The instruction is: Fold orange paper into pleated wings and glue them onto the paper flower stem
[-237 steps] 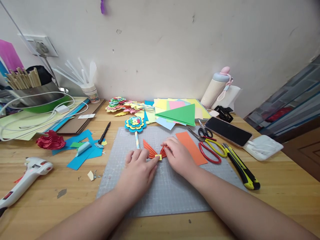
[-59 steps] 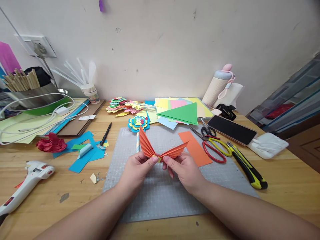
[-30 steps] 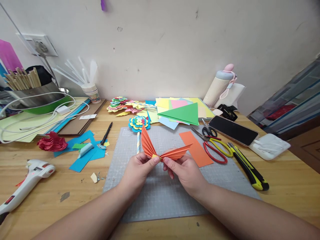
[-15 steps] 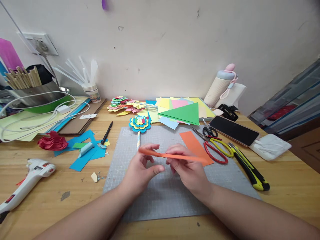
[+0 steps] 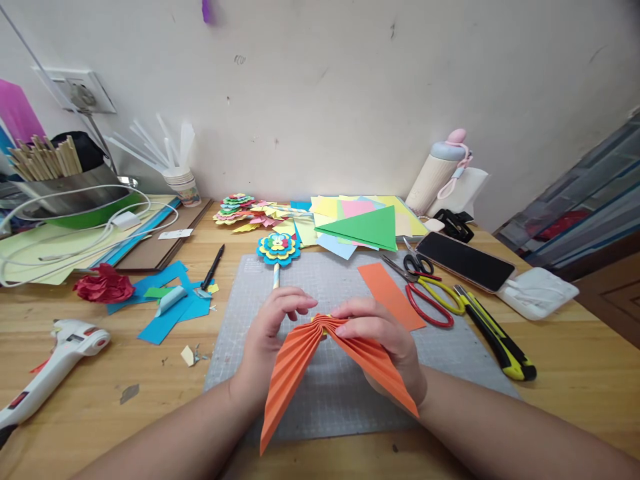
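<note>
An orange accordion-pleated paper point(image 5: 295, 373) is bent at its middle, with its two fanned halves hanging down to either side. A small yellow bit shows at the bend. My right hand point(image 5: 390, 340) grips the paper just right of the bend, its fingers over the top edge; its thumb is hidden. My left hand point(image 5: 265, 333) is behind the left half, fingers stretched out and apart just above the bend, thumb hidden by the paper. Beneath them lies a grey cutting mat point(image 5: 345, 413). A flat orange paper strip point(image 5: 385, 290) rests on the mat beyond my right hand.
Scissors point(image 5: 430, 303), a yellow-black utility knife point(image 5: 493, 333) and a phone point(image 5: 465, 260) lie to the right. Behind the hands are a layered paper flower point(image 5: 279, 249) and stacked coloured paper point(image 5: 365, 225). A glue gun point(image 5: 55, 363), blue paper scraps point(image 5: 193, 307) and a pen point(image 5: 213, 267) are on the left.
The pleated paper has turned from a thin, nearly level edge-on strip to a bent shape with both halves hanging towards me. My right hand has shifted its fingers over the top.
</note>
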The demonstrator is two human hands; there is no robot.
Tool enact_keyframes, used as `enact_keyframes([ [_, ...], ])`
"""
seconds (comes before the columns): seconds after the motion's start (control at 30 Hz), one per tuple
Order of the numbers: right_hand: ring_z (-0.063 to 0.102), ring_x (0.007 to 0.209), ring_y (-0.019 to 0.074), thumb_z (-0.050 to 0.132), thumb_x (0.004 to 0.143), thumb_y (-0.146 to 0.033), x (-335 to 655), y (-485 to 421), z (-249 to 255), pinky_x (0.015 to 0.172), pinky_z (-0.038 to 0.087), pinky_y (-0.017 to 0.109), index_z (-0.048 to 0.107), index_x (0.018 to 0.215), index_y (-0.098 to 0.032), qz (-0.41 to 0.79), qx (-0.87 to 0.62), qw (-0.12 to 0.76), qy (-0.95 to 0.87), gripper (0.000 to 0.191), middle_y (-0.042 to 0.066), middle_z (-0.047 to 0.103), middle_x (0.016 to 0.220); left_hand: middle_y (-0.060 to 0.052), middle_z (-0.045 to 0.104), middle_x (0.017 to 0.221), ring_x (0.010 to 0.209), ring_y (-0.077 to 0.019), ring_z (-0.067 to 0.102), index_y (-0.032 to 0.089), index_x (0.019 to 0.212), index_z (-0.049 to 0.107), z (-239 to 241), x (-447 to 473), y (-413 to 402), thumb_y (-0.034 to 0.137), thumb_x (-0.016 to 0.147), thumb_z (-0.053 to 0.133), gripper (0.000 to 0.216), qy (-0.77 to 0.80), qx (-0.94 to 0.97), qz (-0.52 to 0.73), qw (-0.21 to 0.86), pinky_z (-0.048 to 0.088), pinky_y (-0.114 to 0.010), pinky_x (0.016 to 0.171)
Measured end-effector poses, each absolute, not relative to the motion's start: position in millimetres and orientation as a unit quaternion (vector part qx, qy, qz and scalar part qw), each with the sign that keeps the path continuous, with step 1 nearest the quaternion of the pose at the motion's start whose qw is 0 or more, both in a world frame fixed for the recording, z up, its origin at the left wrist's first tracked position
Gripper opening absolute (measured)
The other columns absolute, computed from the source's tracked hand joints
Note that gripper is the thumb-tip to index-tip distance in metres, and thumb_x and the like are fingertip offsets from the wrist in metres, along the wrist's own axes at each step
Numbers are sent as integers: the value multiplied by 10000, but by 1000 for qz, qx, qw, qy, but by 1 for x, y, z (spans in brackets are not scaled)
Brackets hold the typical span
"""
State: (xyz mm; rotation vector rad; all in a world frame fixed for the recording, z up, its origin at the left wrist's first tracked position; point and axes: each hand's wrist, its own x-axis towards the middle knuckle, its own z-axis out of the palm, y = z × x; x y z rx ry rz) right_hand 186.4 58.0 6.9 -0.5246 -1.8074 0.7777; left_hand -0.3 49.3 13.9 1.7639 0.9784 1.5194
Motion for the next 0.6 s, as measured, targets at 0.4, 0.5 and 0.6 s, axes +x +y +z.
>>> enact_keyframes([
  [0.4,535,630,136,577,856,-339,171,62,1,514,418,256,623,818,-195,558,-331,479,-591,156,29,589,740,-46,636,847,835,-194,561,191,819,662,4,1,49,320,758,680,144,457,607,508,405,436,-319,781],
  [0.5,493,541,122,598,820,-448,167,64,-3,440,351,233,591,726,-166,619,-391,460,-502,297,14,560,609,-56,661,858,808,-193,577,179,877,668,6,4,51,397,777,638,242,446,549,494,506,444,-293,729],
  [0.6,480,516,113,631,775,-490,165,66,-6,416,319,217,580,716,-165,645,-410,457,-455,334,1,554,591,-48,668,808,738,-172,575,169,837,674,9,7,52,426,757,649,270,447,502,488,557,438,-260,667],
])
